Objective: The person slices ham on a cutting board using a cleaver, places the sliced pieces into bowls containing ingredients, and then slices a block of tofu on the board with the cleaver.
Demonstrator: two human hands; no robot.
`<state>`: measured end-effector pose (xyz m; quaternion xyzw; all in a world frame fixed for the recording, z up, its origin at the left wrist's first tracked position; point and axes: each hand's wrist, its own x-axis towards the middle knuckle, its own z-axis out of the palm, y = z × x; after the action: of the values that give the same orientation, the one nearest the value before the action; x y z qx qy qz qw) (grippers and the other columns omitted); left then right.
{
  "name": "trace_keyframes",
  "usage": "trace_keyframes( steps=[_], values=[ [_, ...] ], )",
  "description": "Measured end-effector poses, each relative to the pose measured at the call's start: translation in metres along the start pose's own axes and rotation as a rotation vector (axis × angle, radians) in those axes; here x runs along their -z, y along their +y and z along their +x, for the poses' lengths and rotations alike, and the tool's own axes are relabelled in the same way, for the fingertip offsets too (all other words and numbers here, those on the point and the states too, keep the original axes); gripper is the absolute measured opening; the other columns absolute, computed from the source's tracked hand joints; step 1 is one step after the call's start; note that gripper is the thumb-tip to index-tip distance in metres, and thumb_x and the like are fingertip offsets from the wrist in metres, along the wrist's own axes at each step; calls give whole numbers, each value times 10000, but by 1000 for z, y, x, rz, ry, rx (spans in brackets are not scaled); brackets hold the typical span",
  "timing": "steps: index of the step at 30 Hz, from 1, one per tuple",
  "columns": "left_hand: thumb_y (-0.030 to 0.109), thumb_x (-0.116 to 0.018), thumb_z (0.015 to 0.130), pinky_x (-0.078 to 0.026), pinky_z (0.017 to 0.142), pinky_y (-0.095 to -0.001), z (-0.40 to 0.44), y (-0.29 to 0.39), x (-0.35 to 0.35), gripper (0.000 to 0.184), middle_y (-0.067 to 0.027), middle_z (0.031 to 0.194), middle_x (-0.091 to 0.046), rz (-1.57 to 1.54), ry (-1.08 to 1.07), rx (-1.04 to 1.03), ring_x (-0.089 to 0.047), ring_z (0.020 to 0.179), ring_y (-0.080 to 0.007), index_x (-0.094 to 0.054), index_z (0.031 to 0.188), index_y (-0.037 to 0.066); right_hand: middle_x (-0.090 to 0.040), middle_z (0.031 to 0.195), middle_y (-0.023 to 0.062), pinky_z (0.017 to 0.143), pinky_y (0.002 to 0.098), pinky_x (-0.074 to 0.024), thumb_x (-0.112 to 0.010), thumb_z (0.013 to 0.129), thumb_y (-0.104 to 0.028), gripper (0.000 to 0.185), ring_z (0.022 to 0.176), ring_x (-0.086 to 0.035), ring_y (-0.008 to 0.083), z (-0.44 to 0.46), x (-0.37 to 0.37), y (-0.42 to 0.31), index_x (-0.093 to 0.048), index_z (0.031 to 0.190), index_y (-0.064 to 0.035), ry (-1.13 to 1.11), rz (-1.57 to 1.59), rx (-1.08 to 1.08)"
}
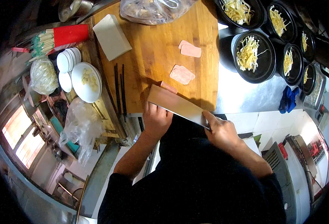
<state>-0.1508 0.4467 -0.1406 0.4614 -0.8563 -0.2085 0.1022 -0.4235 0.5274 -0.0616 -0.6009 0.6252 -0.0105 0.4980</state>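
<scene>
My right hand [220, 130] is wrapped round the handle end of a wide cleaver [177, 104]. At the blade's other end is my left hand [156, 117], its fingers bent and partly hidden by the blade; what they hold, if anything, is hidden. A pink piece of luncheon meat [169, 87] shows just beyond the blade on the wooden board [149, 56]. Farther up the board lie two small groups of overlapping pink slices, the nearer slices [182, 74] and the farther slices [190, 49].
Black bowls [265, 71] with pale enoki-like strands stand at the right, near a blue cloth [289, 99]. A pale block [112, 37], black chopsticks [123, 89] and a plastic bag [153, 11] lie on the board. White dishes [97, 89] are at the left.
</scene>
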Motion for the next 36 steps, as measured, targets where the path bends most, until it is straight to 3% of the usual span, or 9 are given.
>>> trace_keyframes(
  steps=[4,9,13,21,25,27,28,31,36],
  values=[
    [58,-815,879,-517,1093,-556,5,7,-1,488,-292,1428,-607,-62,-11,139,-629,1251,-495,-669,1328,-66,-785,1178,290,807,468,-689,-777,972,-96,574,974,-816,415,-22,-4,13,-568,1491,33,39,51,1],
    [-28,-845,812,-503,1161,-509,10,-6,6,724,-261,1475,-602,-413,1,253,-611,1356,-472,-577,1482,35,-806,979,272,726,452,-670,-770,1015,-116,437,809,-826,374,-30,9,11,-662,1407,44,148,206,-244],
    [1,-802,906,-526,1136,-430,-4,-42,18,659,-211,1476,-653,-736,-128,500,-659,1357,-366,-580,1523,68,-808,931,260,654,413,-644,-767,1025,-84,432,750,-824,312,-30,10,15,-666,1422,50,182,318,-320],
    [133,-807,970,-567,1095,-427,21,-51,57,611,-241,1342,-725,-334,-81,587,-730,1224,-364,-593,1522,-19,-817,1003,260,697,420,-660,-790,1014,-100,454,798,-835,328,-20,2,12,-669,1428,39,213,281,-259],
    [133,-812,968,-573,1087,-416,17,-66,45,638,-227,1317,-735,-426,-81,640,-739,1204,-363,-572,1542,-9,-816,999,260,697,431,-667,-788,1021,-120,469,810,-836,338,-18,-4,13,-656,1445,30,218,269,-225],
    [139,-808,978,-586,1063,-416,12,-67,37,598,-225,1305,-744,-978,-189,767,-747,1182,-368,-594,1521,9,-816,1006,260,685,430,-671,-789,1023,-129,469,815,-838,339,-20,-6,13,-654,1446,24,222,278,-188],
    [139,-808,978,-586,1063,-416,9,-67,32,598,-225,1305,-744,-982,-194,767,-747,1182,-368,-594,1521,9,-816,1006,260,685,430,-671,-789,1023,-129,469,815,-838,339,-19,-5,11,-654,1446,24,221,277,-194],
    [147,-818,975,-585,1051,-457,15,-45,32,548,-232,1372,-701,-319,-209,468,-724,1201,-403,-628,1465,-7,-814,996,259,700,443,-678,-792,1019,-134,472,812,-835,355,-17,-6,8,-653,1445,13,146,280,-296],
    [95,-799,930,-543,1094,-507,26,-12,36,454,-230,1361,-686,-170,-15,149,-677,1243,-421,-688,1350,-38,-794,1146,283,813,448,-689,-800,954,-80,569,940,-830,380,-9,-3,-3,-630,1492,-4,139,26,-100]
  ],
)
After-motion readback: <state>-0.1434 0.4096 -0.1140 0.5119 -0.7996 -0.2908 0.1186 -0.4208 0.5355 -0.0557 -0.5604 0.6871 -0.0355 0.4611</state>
